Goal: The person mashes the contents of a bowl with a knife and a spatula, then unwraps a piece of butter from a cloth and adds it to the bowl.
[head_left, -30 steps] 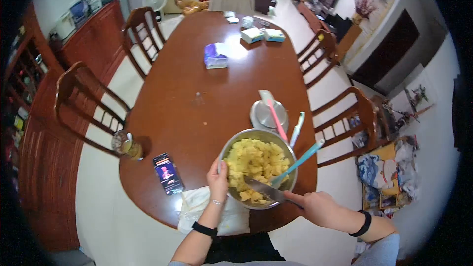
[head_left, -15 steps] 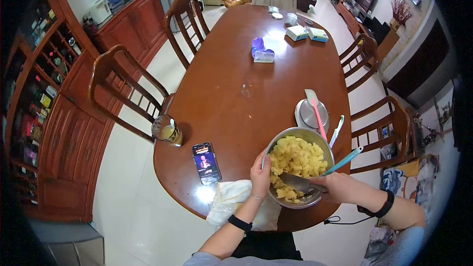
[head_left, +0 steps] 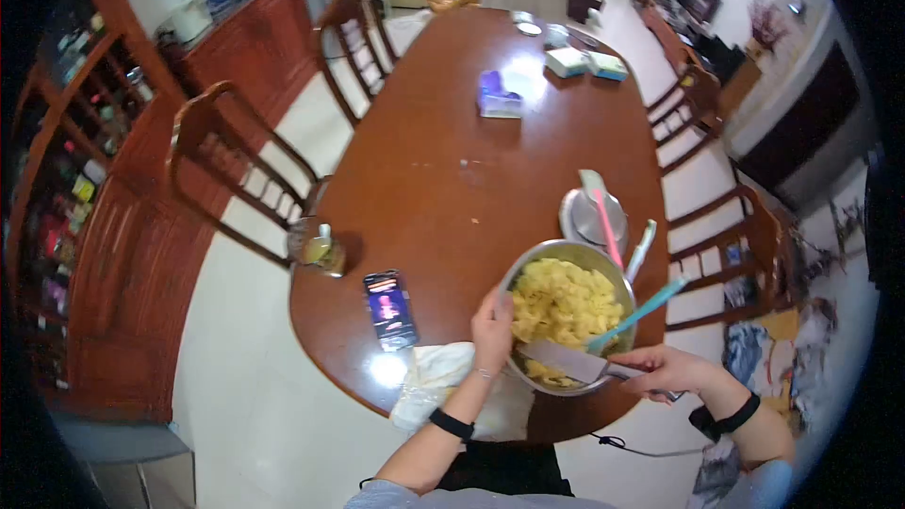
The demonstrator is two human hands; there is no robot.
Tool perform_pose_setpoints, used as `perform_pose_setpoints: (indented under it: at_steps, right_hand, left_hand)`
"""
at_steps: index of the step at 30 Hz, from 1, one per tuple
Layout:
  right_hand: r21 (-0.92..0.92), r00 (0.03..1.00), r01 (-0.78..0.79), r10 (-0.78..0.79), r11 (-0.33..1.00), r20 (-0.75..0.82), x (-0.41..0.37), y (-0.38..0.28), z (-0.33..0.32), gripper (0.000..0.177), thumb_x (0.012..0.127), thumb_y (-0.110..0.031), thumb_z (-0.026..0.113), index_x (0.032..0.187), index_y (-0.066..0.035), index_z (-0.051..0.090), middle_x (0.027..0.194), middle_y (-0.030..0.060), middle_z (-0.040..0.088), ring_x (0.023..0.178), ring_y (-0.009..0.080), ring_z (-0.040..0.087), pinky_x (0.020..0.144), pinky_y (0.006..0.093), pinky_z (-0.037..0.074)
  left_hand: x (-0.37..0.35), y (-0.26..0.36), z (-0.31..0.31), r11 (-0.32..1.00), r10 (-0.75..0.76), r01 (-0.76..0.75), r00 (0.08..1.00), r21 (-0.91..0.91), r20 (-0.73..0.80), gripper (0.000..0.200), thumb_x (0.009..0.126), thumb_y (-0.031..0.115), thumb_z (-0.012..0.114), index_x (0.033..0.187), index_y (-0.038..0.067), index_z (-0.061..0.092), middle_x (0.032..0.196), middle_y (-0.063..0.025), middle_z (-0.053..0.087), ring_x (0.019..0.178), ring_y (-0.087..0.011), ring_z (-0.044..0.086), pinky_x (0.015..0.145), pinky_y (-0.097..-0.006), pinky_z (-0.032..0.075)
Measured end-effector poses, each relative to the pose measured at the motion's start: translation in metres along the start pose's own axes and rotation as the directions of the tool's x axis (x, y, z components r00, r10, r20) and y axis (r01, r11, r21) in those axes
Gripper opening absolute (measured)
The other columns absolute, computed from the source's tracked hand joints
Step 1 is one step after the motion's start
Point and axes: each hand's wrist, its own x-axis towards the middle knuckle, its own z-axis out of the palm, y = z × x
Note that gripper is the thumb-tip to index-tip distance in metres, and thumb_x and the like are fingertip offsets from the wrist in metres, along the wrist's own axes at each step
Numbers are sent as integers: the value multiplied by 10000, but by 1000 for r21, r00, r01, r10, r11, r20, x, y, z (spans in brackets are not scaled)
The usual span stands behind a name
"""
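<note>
A steel mixing bowl [head_left: 630, 297] near the table's front edge holds lumpy yellow mash [head_left: 570, 297], which looks like potato. My left hand [head_left: 492, 332] is closed on the bowl's left rim. My right hand [head_left: 665, 369] grips the handle of a flat metal spatula [head_left: 570, 360]; its broad blade lies over the front of the bowl, by the mash. A turquoise-handled utensil [head_left: 646, 311] leans in the bowl, its lower end in the mash. Beneath my left wrist a white cloth [head_left: 434, 382] lies on the table.
Behind the bowl is a round kitchen scale [head_left: 577, 217] with a pink-handled spatula [head_left: 606, 226] across it. A white-and-turquoise utensil [head_left: 643, 247] lies alongside. To the left are a phone [head_left: 389, 309] and a glass [head_left: 320, 250]. Chairs flank the wooden table [head_left: 424, 207].
My right hand has shifted slightly right and down, and the spatula blade has turned and come up from the mash. The turquoise utensil has tilted. My left hand stays on the rim.
</note>
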Motion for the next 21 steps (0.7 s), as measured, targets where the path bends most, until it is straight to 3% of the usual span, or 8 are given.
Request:
perform_pose_setpoints:
  at_steps: [1, 2, 3, 4, 8, 11, 18, 21]
  right_hand:
    - [-340, 988, 85, -123, 937, -92, -12, -3, 5, 549, 831, -121, 638, 1356, -112, 478, 662, 104, 591, 480, 139, 558, 448, 267, 458]
    - [-707, 883, 258, -458, 659, -105, -20, -3, 8, 546, 786, -124, 650, 1313, -100, 510, 700, 187, 631, 539, 276, 624, 504, 378, 505]
    - [-829, 878, 150, -457, 538, -138, -32, -12, 16, 530, 775, -114, 636, 1291, -90, 522, 704, 208, 626, 580, 319, 631, 534, 419, 509]
    - [-919, 873, 42, -461, 392, -157, -42, -22, 22, 514, 764, -104, 622, 1270, -81, 533, 708, 229, 621, 621, 361, 637, 564, 461, 512]
    - [-939, 908, 82, -414, 333, -68, -45, -24, 21, 565, 770, -53, 567, 1326, -70, 467, 655, 179, 623, 603, 333, 642, 535, 434, 517]
    - [-999, 963, 12, -267, -38, 21, -38, -34, 40, 557, 787, -86, 578, 1304, 29, 406, 651, 73, 626, 589, 236, 662, 471, 351, 504]
    - [-989, 950, 12, -309, 149, -35, -40, -43, 51, 547, 802, -35, 537, 1326, 54, 408, 639, 101, 604, 539, 264, 627, 467, 381, 490]
    - [-968, 921, 19, -380, 251, -80, -26, -35, 62, 473, 816, -111, 567, 1224, 95, 446, 684, 112, 639, 585, 259, 660, 479, 369, 515]
  left_hand:
    - [-1, -2, 0, 1000, 2, -2, 1000, -21, 0, 324, 962, 182, 531, 1214, -15, 577, 1145, -72, 624, 1016, -121, 554, 890, -278, 449]
    - [1, -2, 0, 999, -4, 4, 1000, -46, 10, 316, 960, 177, 535, 1208, -13, 583, 1130, -67, 630, 991, -110, 556, 865, -272, 461]
    - [2, -1, 0, 999, -17, 19, 999, -50, 35, 312, 960, 170, 534, 1208, -12, 584, 1132, -66, 629, 997, -109, 558, 868, -268, 459]
    - [4, 3, -1, 998, -21, 24, 998, -50, 51, 308, 960, 164, 533, 1207, -12, 585, 1135, -66, 628, 1002, -108, 560, 871, -264, 457]
    - [4, 11, 2, 998, -1, 5, 997, -56, 76, 324, 967, 155, 517, 1239, -15, 563, 1163, -70, 618, 1040, -122, 559, 909, -266, 437]
    - [1, 24, 4, 1000, -16, 16, 998, 14, 60, 355, 971, 168, 514, 1267, -27, 533, 1195, -80, 600, 1062, -129, 547, 928, -269, 426]
    - [7, 12, -2, 999, 31, -32, 994, 4, 105, 372, 982, 206, 499, 1260, -38, 532, 1189, -84, 598, 1059, -133, 544, 933, -276, 420]
    - [4, 14, 0, 1000, 4, -5, 996, 2, 93, 369, 985, 204, 491, 1256, -43, 531, 1189, -86, 595, 1063, -136, 539, 940, -279, 415]
